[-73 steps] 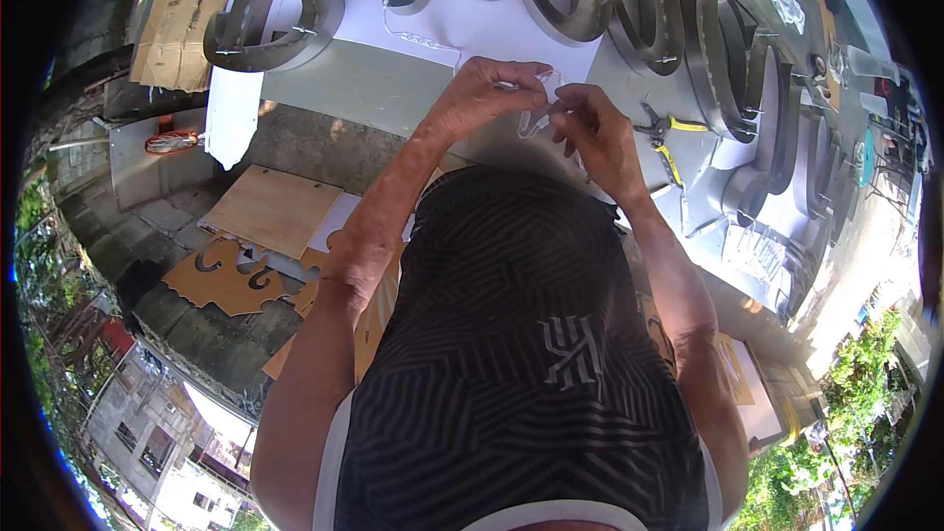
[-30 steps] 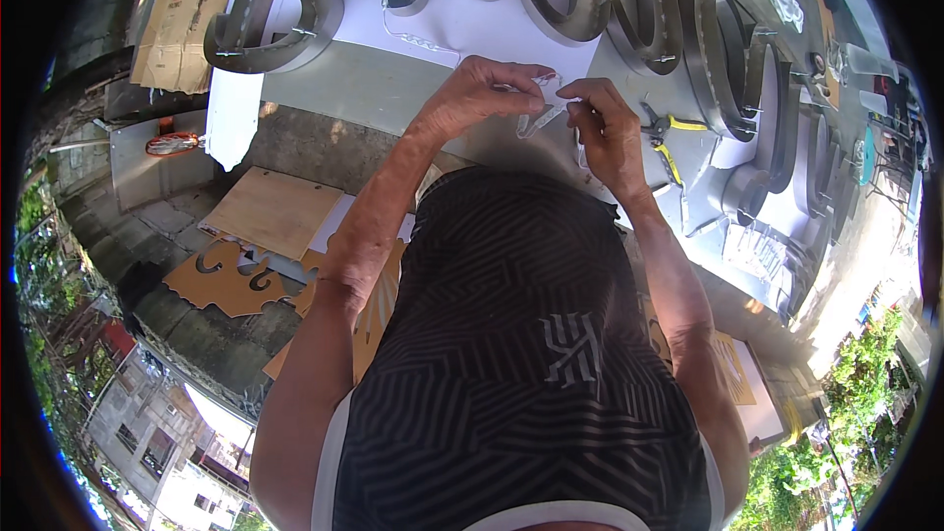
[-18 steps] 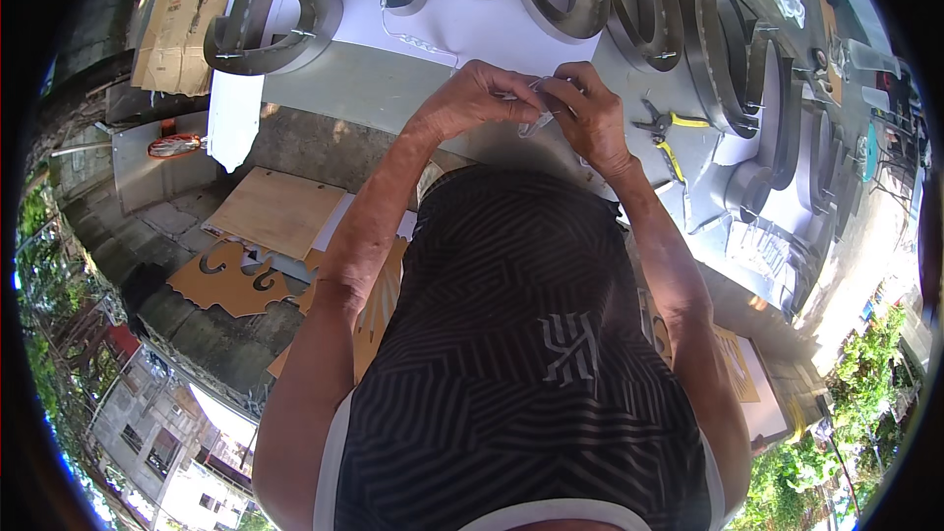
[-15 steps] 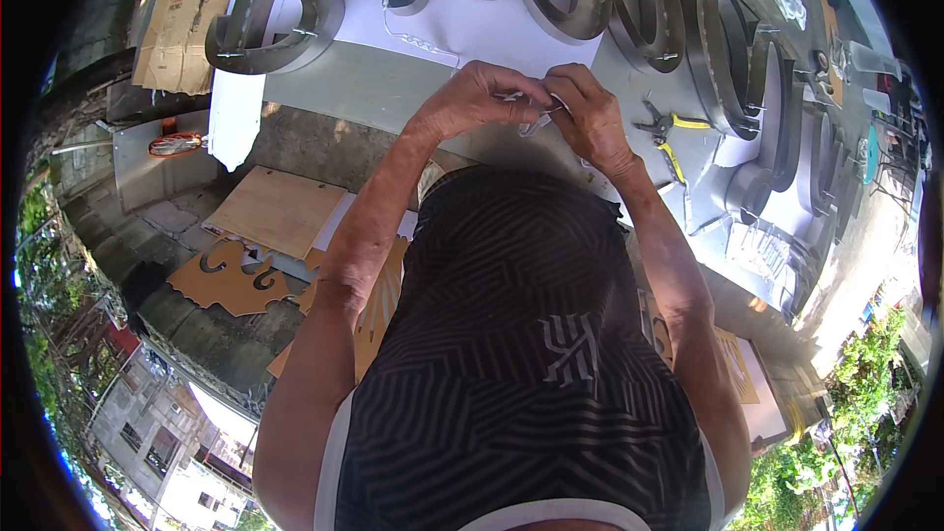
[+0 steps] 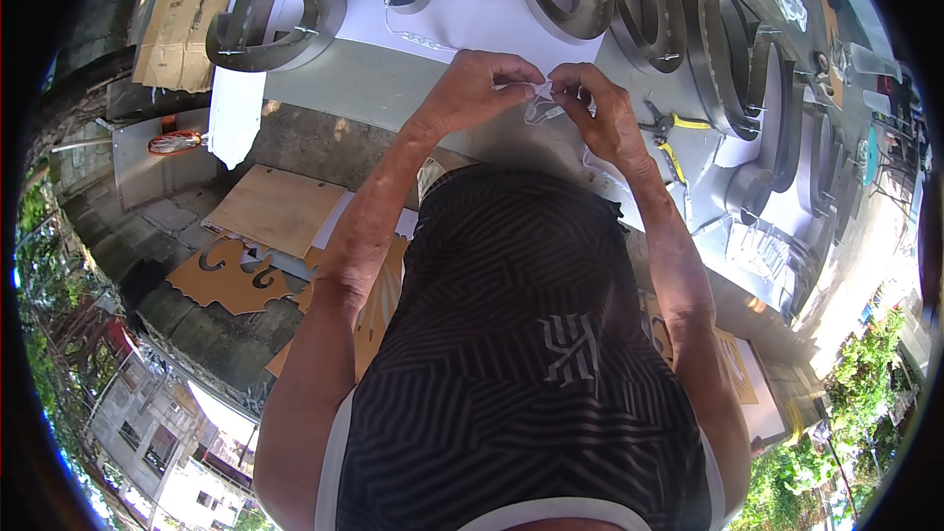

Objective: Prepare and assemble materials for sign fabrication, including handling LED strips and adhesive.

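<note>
Two bare hands meet in front of the person's dark, patterned sleeveless shirt [image 5: 511,334], their fingertips almost touching. Between them is a thin white-and-clear strip, looped and flexible [image 5: 540,117] — it sits just over the near edge of a smooth grey tabletop [image 5: 344,81]. The left hand [image 5: 479,88] pinches it between thumb and bent forefinger; the right hand [image 5: 607,116] has its thumb and fingertips at the strip's other side, though how firmly they grip it I cannot tell. A loop of the strip dangles below the fingers.

Beyond the hands, a large white sheet of paper [image 5: 467,25] lies on the tabletop, under several deep, curving grey metal channel shapes [image 5: 580,28]. A second pale strip, dotted with small modules [image 5: 421,40], trails over the paper's near part. To the right of the right hand — just beside it — lie pliers with yellow-and-black handles [image 5: 690,123]. Lower left, well apart, rests a flat rectangular plywood board [image 5: 267,206].
</note>
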The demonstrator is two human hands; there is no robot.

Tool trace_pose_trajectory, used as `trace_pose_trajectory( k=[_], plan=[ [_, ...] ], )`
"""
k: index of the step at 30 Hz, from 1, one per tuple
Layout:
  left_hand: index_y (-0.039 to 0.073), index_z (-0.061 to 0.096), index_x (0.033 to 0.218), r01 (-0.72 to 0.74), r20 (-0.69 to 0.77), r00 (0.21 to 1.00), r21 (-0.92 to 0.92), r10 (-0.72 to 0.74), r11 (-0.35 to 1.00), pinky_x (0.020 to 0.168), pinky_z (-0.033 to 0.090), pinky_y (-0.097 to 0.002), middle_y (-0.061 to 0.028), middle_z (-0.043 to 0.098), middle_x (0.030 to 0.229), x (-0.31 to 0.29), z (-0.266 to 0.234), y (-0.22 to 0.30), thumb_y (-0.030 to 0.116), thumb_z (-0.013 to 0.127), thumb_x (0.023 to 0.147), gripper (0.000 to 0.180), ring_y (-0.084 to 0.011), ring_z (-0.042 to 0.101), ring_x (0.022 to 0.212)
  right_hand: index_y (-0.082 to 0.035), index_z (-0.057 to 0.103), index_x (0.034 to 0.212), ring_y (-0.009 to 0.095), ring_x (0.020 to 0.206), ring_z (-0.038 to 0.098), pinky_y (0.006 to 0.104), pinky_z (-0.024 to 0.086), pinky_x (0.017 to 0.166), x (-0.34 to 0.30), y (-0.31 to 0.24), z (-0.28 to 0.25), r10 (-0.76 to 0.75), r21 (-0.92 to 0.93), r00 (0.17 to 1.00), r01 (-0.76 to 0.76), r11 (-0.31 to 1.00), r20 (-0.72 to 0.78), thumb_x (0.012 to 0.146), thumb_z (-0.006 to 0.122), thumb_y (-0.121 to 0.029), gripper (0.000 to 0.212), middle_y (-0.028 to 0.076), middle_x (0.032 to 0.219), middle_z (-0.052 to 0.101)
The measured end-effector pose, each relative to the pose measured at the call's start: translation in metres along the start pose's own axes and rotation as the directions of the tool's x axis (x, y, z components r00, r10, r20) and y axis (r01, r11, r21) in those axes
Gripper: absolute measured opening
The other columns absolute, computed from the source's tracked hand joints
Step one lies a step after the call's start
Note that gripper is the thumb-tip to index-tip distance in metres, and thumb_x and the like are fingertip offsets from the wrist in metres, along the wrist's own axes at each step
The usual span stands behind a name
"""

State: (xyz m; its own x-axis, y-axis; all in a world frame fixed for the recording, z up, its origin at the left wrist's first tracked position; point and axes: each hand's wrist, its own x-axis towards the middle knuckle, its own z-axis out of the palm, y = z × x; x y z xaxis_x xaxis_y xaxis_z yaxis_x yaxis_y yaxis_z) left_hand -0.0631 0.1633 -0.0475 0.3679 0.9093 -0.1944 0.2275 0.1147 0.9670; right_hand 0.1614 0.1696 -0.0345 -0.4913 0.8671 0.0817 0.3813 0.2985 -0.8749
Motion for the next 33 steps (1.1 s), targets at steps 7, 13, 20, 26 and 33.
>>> trace_pose_trajectory(
  k=[7, 13, 20, 26, 33],
  plan=[
    [0.011, 0.076, 0.102, -0.121, -0.056, 0.988, 0.283, 0.142, 0.952, 0.075, 0.054, -0.0341, -0.0108, 0.073, 0.086, 0.003, 0.003, 0.009, 0.015, 0.069, 0.084, 0.019, -0.0229, 0.069, 0.078, -0.006, 0.061, 0.109, 0.020, 0.083, 0.069, 0.0326, 0.054, 0.073, 0.001, 0.001, -0.005, 0.034, -0.012, 0.999, -0.034, 0.999, 0.006, 0.086, 0.068, 0.004, 0.027, 0.007, 0.092, 0.071],
    [0.012, 0.077, 0.099, -0.189, 0.019, 0.977, 0.548, 0.214, 0.815, 0.073, 0.055, -0.0327, -0.0062, 0.073, 0.085, 0.004, -0.001, 0.018, 0.015, 0.072, 0.085, 0.015, -0.0219, 0.070, 0.078, -0.007, 0.062, 0.105, 0.019, 0.086, 0.069, 0.0344, 0.052, 0.075, 0.003, 0.003, -0.007, 0.045, -0.013, 0.999, -0.045, 0.999, -0.020, 0.085, 0.071, 0.001, 0.023, 0.005, 0.091, 0.072],
    [0.009, 0.076, 0.097, -0.246, 0.190, 0.968, 0.603, 0.163, 0.759, 0.074, 0.054, -0.0351, -0.0068, 0.073, 0.088, 0.018, -0.017, 0.030, 0.010, 0.072, 0.084, 0.014, -0.0229, 0.069, 0.080, -0.006, 0.060, 0.109, 0.021, 0.085, 0.069, 0.0365, 0.053, 0.075, 0.014, 0.003, -0.010, -0.160, -0.131, 0.986, 0.166, 0.977, 0.053, 0.090, 0.061, 0.005, 0.022, 0.009, 0.091, 0.070],
    [0.004, 0.075, 0.099, -0.169, 0.366, 0.930, 0.406, 0.010, 0.898, 0.079, 0.053, -0.0334, -0.0068, 0.074, 0.089, 0.030, -0.027, 0.031, 0.007, 0.074, 0.083, 0.016, -0.0162, 0.068, 0.083, -0.003, 0.056, 0.115, 0.020, 0.078, 0.067, 0.0357, 0.055, 0.072, 0.018, 0.004, -0.013, 0.014, 0.196, 0.978, -0.055, 0.979, 0.206, 0.093, 0.058, 0.005, 0.023, 0.011, 0.087, 0.067],
    [0.004, 0.074, 0.102, -0.070, 0.455, 0.889, 0.239, -0.048, 0.968, 0.077, 0.050, -0.0298, -0.0030, 0.072, 0.084, 0.034, -0.031, 0.023, 0.019, 0.072, 0.088, 0.021, -0.0115, 0.065, 0.081, 0.000, 0.061, 0.106, 0.018, 0.080, 0.067, 0.0332, 0.055, 0.074, 0.012, 0.007, -0.017, -0.027, 0.308, 0.970, -0.050, 0.950, 0.242, 0.092, 0.054, 0.010, 0.019, 0.008, 0.092, 0.064]
  ],
)
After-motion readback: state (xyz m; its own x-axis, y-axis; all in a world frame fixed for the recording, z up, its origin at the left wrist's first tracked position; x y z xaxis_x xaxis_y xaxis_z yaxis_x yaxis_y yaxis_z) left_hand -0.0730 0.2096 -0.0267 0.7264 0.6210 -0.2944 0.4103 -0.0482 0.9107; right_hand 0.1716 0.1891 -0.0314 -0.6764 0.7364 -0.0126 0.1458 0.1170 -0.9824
